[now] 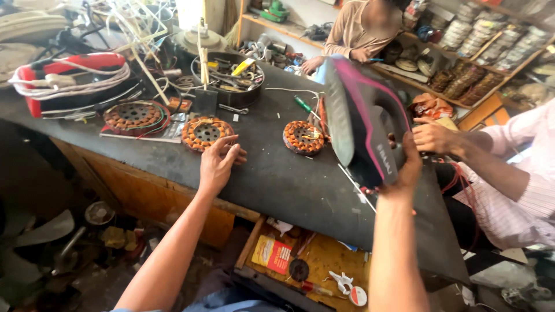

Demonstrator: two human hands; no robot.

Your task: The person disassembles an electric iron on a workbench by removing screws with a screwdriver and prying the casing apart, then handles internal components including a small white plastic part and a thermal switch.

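- Head view: a dark workbench (272, 173) with a matte, slightly scuffed top fills the middle. On it lie three round motor stators wound with copper wire: one on the left (136, 117) on a grey sheet, one in the middle (206, 133), one further right (303, 137).
- Behind them stands a round black tray (228, 78) full of small tools and metal bits, with a green-handled screwdriver (302, 105) lying to its right. At far left, a red-and-black casing (69, 81) is draped with loops of white cable.
- Under the bench an open wooden drawer (312, 263) holds a red packet, a small dark disc and loose parts.
- The left hand (218, 162) rests flat on the bench top, fingers spread and relaxed, holding nothing; its fingertips reach just beside the middle stator. The forearm runs up from the lower left.
- The right hand (404, 167) grasps a clothes iron (364, 124) from below, tilted upright above the bench's right part. The iron has a smooth dark grey plastic body with magenta trim and a pale, flat soleplate facing left.
- A second person in a striped pale shirt sits at right; their hand (433, 137) touches the iron's far side.
- A third person in a tan top stands behind the bench by cluttered shelves (485, 52).
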